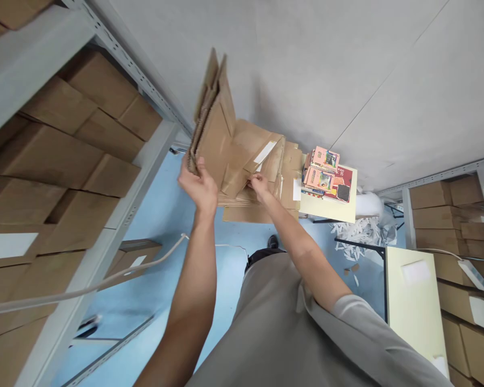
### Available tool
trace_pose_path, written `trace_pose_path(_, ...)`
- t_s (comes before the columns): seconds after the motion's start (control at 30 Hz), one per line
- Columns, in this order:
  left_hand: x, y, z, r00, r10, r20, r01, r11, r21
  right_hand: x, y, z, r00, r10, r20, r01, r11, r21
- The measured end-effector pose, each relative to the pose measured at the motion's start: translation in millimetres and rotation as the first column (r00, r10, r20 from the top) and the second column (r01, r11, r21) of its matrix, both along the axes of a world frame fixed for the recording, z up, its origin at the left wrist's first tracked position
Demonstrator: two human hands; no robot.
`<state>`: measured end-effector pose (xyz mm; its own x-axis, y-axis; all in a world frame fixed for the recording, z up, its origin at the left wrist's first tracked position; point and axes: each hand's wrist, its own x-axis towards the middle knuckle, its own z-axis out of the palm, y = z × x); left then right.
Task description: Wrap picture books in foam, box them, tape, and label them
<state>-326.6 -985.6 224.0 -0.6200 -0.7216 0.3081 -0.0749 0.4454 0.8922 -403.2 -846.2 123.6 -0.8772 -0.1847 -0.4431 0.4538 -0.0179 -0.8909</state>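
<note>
My left hand (199,185) is closed around the lower edge of several folded cardboard sheets (215,123), which stand tilted upright against the wall side. To its right, my right hand (259,185) pinches the edge of a flattened cardboard box (246,148) lying on the pile. A white label (265,152) is stuck on that flattened box. Beneath and to the right, more flattened cardboard (291,164) is stacked, with another white label on it. The fingertips of my right hand are partly hidden by the cardboard.
Shelves of cardboard boxes (60,156) rise on the left, with more boxes (435,215) on the right. Pink booklets (320,178) and a red sheet (344,177) lie on a pale table (326,209). Paper shreds (357,236) lie beyond it. A white cable (145,264) crosses at left.
</note>
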Motion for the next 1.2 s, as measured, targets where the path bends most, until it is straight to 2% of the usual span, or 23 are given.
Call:
trace_pose_path(0.03, 2.8, -0.5, 5.7, 0.999, 0.039, -0.027, -0.039, 0.999, 0.002, -0.8, 9.8, 2.9, 0.999, -0.05, 0.009, 0.05, 0.999, 0.003)
trace_pose_path(0.1, 8.4, 0.7, 15.6, 0.997, 0.012, -0.073, -0.015, 0.999, -0.037, -2.5, 40.4, 11.5, 0.987, -0.156, 0.022, 0.156, 0.988, 0.016)
trace_pose_path(0.17, 12.1, 4.5, 20.1, 0.993, -0.075, -0.097, 0.062, 0.99, -0.125, -2.6, 85.5, 23.8, 0.975, -0.222, 0.007, 0.222, 0.975, 0.026)
trace_pose_path(0.23, 11.7, 10.2, 15.9, 0.976, -0.204, -0.069, 0.185, 0.958, -0.218, 1.7, 141.4, 39.3, 0.966, -0.255, -0.04, 0.256, 0.967, 0.01)
trace_pose_path(0.3, 7.8, 17.8, 0.9, 0.937, -0.349, 0.017, 0.341, 0.904, -0.257, 12.9, 201.2, 56.6, 0.959, -0.261, -0.11, 0.262, 0.965, -0.003)
trace_pose_path(0.37, 3.6, 29.3, -22.9, 0.872, -0.465, 0.151, 0.489, 0.84, -0.236, 32.3, 258.2, 74.0, 0.945, -0.269, -0.187, 0.283, 0.958, 0.05)
trace_pose_path(0.43, 3.1, 47.8, -49.8, 0.777, -0.536, 0.33, 0.611, 0.769, -0.19, 59.8, 308.4, 90.3, 0.927, -0.265, -0.266, 0.31, 0.939, 0.147)
trace_pose_path(0.5, 6.5, 76.2, -71.6, 0.664, -0.558, 0.499, 0.696, 0.705, -0.137, 94.2, 350.6, 104.9, 0.893, -0.296, -0.339, 0.379, 0.901, 0.211)
trace_pose_path(0.57, 10.2, 115.5, -81.8, 0.565, -0.586, 0.581, 0.759, 0.646, -0.086, 133.6, 385.8, 118.2, 0.834, -0.379, -0.401, 0.493, 0.838, 0.233)
trace_pose_path(0.63, 10.2, 164.1, -78.1, 0.474, -0.684, 0.555, 0.838, 0.544, -0.045, 175.4, 414.7, 130.2, 0.77, -0.442, -0.46, 0.599, 0.749, 0.283)
trace_pose_path(0.73, 1.9, 246.4, -54.2, 0.359, -0.847, 0.392, 0.927, 0.373, -0.042, 235.8, 449.6, 145.7, 0.675, -0.481, -0.56, 0.723, 0.584, 0.369)
trace_pose_path(0.83, -7.2, 330.2, -25.8, 0.245, -0.942, 0.23, 0.969, 0.247, -0.024, 288.3, 481.8, 157.4, 0.599, -0.489, -0.635, 0.8, 0.406, 0.442)
trace_pose_path(0.93, -5.0, 411.9, -7.5, 0.128, -0.982, 0.139, 0.99, 0.135, 0.048, 336.0, 516.7, 164.8, 0.616, -0.463, -0.638, 0.782, 0.26, 0.567)
trace_pose_path(1.03, 13.8, 493.0, -0.8, 0.016, -0.997, 0.081, 0.988, 0.028, 0.153, 381.1, 552.1, 166.1, 0.659, -0.444, -0.606, 0.72, 0.143, 0.679)
trace_pose_path(1.1, 33.0, 547.2, -1.2, -0.037, -0.998, 0.059, 0.972, -0.022, 0.233, 408.2, 575.0, 163.4, 0.68, -0.436, -0.589, 0.685, 0.092, 0.723)
trace_pose_path(1.2, 64.1, 625.9, -7.9, -0.077, -0.995, 0.065, 0.943, -0.051, 0.329, 442.7, 607.7, 155.3, 0.699, -0.437, -0.566, 0.653, 0.066, 0.755)
